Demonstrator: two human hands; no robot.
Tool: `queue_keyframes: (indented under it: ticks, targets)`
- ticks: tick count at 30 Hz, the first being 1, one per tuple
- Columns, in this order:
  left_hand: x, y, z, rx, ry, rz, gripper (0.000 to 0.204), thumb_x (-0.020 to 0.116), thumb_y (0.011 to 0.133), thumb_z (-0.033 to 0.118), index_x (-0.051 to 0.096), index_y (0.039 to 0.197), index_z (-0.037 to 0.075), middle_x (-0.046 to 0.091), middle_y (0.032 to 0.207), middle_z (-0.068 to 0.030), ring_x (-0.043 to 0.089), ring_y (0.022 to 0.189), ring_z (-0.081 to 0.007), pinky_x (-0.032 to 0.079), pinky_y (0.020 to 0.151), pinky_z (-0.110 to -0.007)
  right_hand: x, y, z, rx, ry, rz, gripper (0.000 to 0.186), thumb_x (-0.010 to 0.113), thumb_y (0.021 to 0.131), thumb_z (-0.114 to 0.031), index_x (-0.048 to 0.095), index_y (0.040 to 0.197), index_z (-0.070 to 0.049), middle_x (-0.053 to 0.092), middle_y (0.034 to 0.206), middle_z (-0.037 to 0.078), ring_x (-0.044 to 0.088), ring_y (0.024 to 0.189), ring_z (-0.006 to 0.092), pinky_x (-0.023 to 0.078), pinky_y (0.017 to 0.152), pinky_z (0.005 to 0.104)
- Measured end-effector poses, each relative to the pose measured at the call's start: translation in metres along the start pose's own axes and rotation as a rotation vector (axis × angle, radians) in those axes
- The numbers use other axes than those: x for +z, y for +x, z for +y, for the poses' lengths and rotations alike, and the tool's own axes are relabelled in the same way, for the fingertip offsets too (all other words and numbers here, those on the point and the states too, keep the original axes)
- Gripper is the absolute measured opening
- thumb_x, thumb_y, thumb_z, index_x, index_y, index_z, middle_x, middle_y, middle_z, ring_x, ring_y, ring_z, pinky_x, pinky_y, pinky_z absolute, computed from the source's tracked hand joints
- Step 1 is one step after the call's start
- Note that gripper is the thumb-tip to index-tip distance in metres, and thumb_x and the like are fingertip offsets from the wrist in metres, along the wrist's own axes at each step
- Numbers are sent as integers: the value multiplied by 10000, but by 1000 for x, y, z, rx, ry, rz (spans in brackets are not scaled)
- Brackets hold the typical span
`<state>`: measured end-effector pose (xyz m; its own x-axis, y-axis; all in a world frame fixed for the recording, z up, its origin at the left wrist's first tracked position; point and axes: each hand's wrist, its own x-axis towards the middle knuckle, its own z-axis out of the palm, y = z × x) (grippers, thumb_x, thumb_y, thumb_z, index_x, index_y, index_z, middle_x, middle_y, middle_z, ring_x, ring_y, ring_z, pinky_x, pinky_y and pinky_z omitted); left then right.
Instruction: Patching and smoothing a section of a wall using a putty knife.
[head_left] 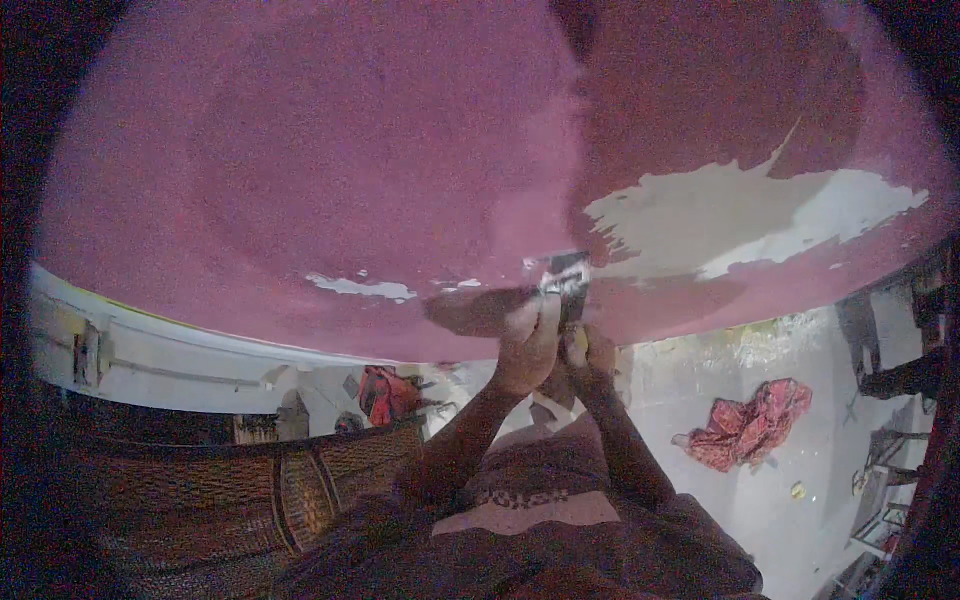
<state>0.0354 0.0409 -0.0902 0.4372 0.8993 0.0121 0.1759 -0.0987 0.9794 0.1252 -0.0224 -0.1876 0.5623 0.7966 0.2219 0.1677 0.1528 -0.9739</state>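
A scraper (570,275) with a shiny, wide blade and a dark body meets the lower part of a pink wall (400,150). My left hand (530,345) closes on it from the left, fingers up near the blade. Just below and to the right, my right hand (592,352) is wrapped around its lower end. To the right of the blade is a large, ragged whitish patch (720,220) where the pink coat is gone. Smaller bare spots (362,288) lie to the left. Dark shadows fall across the wall by my hands.
A crumpled red patterned cloth (748,425) lies on the pale floor (710,510) at right. A ladder-like frame (885,510) stands at the far right. Brown woven furniture or matting (180,510) fills the lower left, with a red bag-like bundle (385,395) beyond it.
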Motion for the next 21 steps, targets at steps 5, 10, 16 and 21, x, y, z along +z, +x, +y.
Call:
queue_keyframes:
  ticks: [5,10,16,21]
  targets:
    - [-20,0,28,125,-197,-98,264,445,982,227,548,943,-13,501,648,-30,512,600,-117,436,546,-299,-4,15,-45,353,-10,-215,246,500,948,-204,568,1077,-6,611,982,129,555,853,159,447,701,301]
    - [-42,-2,-6,183,291,-185,289,443,983,228,551,1096,-15,587,795,-120,580,746,-149,484,650,-322,21,-9,-8,64,-88,87,221,508,944,-197,602,970,1,612,759,51,556,701,149,446,628,306]
    - [-40,-5,6,174,-117,-196,325,381,998,187,479,1222,-27,610,981,-129,577,891,-181,461,807,-314,1,-1,-74,364,287,-92,226,522,934,-216,597,1003,-14,601,890,97,563,775,142,469,643,309]
    - [-16,1,-10,282,192,-82,277,389,991,218,522,1085,-5,544,805,-45,520,809,-99,441,729,-293,14,-17,-47,161,-78,-42,290,527,921,-268,607,999,0,631,877,133,592,776,211,477,684,339]
